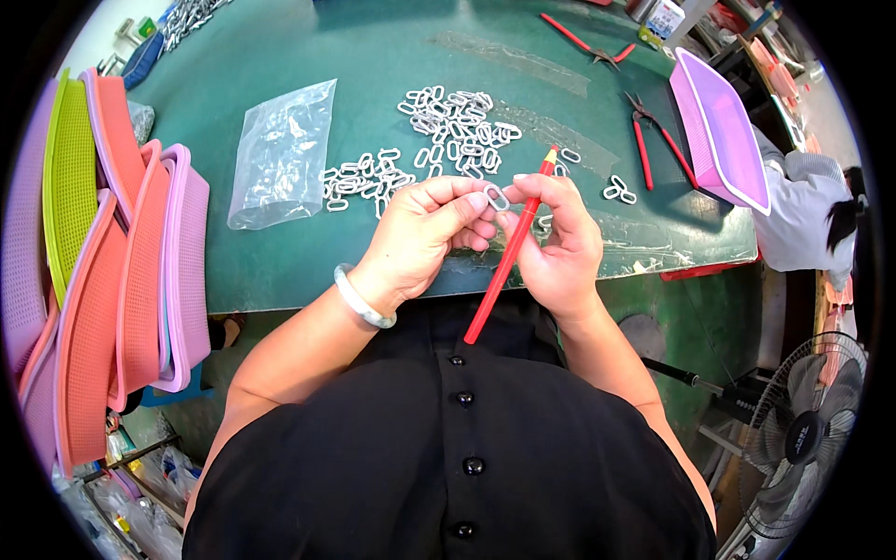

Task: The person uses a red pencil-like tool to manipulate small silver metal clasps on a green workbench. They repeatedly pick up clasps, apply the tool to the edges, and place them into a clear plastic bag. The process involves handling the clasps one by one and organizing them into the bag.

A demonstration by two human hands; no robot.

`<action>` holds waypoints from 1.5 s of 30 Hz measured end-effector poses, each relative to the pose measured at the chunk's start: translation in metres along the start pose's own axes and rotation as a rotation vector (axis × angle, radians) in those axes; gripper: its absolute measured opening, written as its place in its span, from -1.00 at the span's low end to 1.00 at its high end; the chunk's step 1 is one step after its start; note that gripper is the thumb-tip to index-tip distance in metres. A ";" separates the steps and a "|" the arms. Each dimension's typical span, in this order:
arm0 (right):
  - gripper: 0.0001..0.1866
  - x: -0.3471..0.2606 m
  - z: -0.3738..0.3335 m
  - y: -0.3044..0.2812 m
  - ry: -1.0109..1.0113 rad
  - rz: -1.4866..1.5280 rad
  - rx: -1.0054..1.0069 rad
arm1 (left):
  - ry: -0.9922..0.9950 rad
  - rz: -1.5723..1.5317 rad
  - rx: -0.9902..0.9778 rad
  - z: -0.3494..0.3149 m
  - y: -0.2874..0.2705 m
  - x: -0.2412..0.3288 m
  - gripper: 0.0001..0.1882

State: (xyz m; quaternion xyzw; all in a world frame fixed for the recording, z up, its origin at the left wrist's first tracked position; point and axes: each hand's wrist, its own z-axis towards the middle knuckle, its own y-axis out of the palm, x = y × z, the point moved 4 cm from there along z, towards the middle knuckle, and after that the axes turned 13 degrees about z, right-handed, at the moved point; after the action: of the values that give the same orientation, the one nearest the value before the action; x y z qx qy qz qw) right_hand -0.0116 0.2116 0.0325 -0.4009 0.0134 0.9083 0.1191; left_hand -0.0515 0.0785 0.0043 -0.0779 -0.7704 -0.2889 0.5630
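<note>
Between the fingertips of both hands is a small silver oval metal link (pixel 497 197), held over the table's near edge. My left hand (pixel 425 229), with a pale bangle (pixel 362 297) at its wrist, pinches the link from the left. My right hand (pixel 560 247) meets it from the right and also grips a red pencil (pixel 505 266), which slants with its sharpened end up and away from me. Just beyond my hands lies a loose pile of similar oval links (pixel 457 126), with a smaller cluster (pixel 359 177) to its left. A few links (pixel 619 190) lie apart on the right.
A clear plastic bag (pixel 283 154) lies on the green table (pixel 392 56). Two red-handled pliers (pixel 644 140) (pixel 597 53) and a purple basket (pixel 714 131) are at the right. Stacked coloured baskets (pixel 131 252) stand left. A fan (pixel 805 436) stands lower right; a person's grey sleeve (pixel 803 215) shows beyond the basket.
</note>
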 end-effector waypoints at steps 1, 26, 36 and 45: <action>-0.63 0.001 -0.001 0.000 0.011 0.008 0.001 | 0.000 0.004 0.000 0.000 0.000 0.000 -0.82; -0.65 0.008 -0.007 0.003 0.097 0.089 0.036 | 0.010 0.065 0.005 -0.002 -0.004 0.001 -0.85; -0.64 0.006 -0.006 0.003 0.074 0.090 0.020 | -0.007 0.042 0.007 -0.003 -0.004 0.002 -0.85; -0.63 0.006 -0.007 0.003 0.090 0.084 0.013 | -0.022 0.019 0.003 -0.003 -0.005 0.002 -0.85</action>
State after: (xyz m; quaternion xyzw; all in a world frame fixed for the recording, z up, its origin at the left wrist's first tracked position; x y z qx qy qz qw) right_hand -0.0113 0.2087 0.0234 -0.4397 0.0412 0.8934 0.0828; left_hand -0.0521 0.0729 0.0051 -0.0876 -0.7762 -0.2814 0.5574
